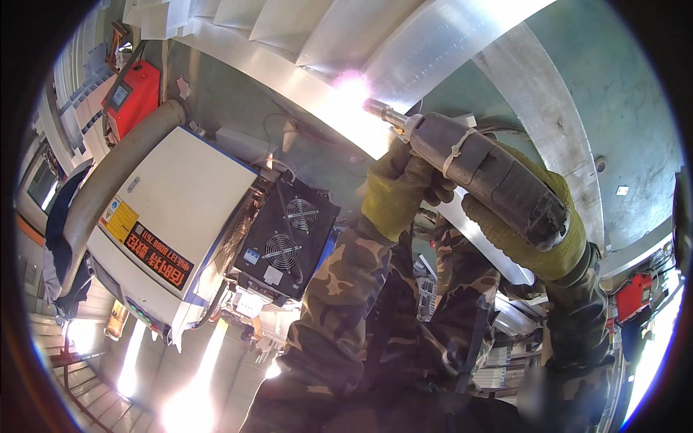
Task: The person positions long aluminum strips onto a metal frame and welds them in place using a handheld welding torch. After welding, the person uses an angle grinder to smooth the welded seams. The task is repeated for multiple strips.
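Note:
A dark handheld welding torch [494, 173] slants across the upper right, its metal nozzle [382, 111] pointing up and left. My right hand [559, 242], in a yellow-green glove, is wrapped round the torch body from below. Under the front of the torch, my gloved left hand [393, 189] has its fingers curled against it; their tips are partly hidden. A white-pink glare burns just off the nozzle, where a pale metal beam [274, 76] meets a wide metal plate [426, 47]. The glare hides the joint itself.
To the left stands a white machine cabinet [184, 195] with a thick hose [119, 180], beside a black unit with two fans [289, 231]. Red machines [133, 97] sit at the far left and right. A curved metal strip [545, 97] lies on the right over greenish floor [613, 65].

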Action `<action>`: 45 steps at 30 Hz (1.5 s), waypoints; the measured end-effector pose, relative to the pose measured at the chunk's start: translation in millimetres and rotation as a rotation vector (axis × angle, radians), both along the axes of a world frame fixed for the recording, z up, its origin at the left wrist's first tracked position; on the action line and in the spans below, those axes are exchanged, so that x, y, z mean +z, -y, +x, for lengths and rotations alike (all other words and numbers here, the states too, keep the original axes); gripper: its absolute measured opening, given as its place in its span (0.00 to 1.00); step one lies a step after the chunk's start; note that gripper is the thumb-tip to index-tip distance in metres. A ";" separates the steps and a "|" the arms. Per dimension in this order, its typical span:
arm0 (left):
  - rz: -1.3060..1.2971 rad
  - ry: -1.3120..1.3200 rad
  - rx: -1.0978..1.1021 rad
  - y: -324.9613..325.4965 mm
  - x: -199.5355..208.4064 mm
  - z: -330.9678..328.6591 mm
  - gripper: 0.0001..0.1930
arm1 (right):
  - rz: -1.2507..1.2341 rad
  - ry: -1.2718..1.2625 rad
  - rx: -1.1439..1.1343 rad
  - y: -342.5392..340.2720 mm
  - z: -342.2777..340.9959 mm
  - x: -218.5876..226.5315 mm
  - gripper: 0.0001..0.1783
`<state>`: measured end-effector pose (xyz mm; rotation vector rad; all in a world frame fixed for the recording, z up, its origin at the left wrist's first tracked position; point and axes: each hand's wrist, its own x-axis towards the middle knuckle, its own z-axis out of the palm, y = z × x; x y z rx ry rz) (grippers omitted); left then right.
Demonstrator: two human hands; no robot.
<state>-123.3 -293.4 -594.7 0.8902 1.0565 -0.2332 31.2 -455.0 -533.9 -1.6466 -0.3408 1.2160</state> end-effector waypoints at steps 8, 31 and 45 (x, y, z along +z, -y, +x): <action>0.061 -0.026 -0.061 -0.1 5.9 7.4 0.27 | -0.011 -0.027 -0.016 2.9 1.6 4.3 0.23; -0.072 0.065 -0.133 -3.6 -1.1 -1.2 0.20 | 0.003 0.020 0.004 -1.1 2.5 0.5 0.19; -0.106 0.069 -0.086 -4.1 -2.5 -3.0 0.19 | 0.014 0.019 -0.005 -1.0 1.8 -4.3 0.17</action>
